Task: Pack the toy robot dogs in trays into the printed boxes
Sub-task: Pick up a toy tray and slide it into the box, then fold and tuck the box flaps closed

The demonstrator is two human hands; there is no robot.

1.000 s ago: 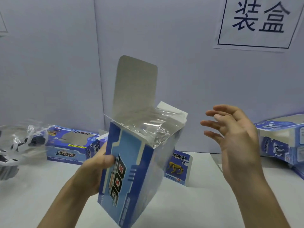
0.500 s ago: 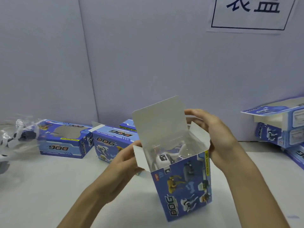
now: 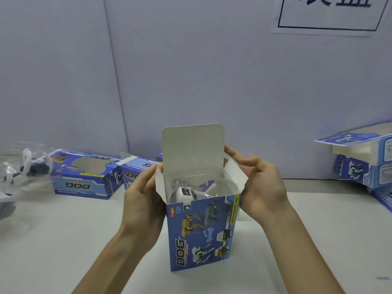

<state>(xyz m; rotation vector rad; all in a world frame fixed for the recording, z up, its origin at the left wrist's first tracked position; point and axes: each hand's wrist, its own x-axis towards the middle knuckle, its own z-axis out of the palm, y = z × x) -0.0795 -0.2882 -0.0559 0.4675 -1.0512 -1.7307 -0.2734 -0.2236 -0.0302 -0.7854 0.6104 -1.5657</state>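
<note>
A blue printed box [image 3: 201, 234] stands upright on the white table, its top open with the big lid flap raised at the back. Inside it I see a white toy robot dog [image 3: 184, 193] in a clear plastic tray. My left hand [image 3: 142, 200] holds the box's left side, fingers at the small left flap. My right hand [image 3: 258, 187] holds the right side, its fingers curled at the right flap and the lid's edge.
Two more printed boxes [image 3: 84, 177] [image 3: 135, 172] lie on their sides at the back left. A toy dog in a clear tray [image 3: 23, 166] sits at the far left. Stacked boxes [image 3: 364, 166] stand at the right edge. A grey wall closes the back.
The box has been turned and set upright on the table. My right hand came in from free air to the box's right flap. The left hand moved up to the left flap.
</note>
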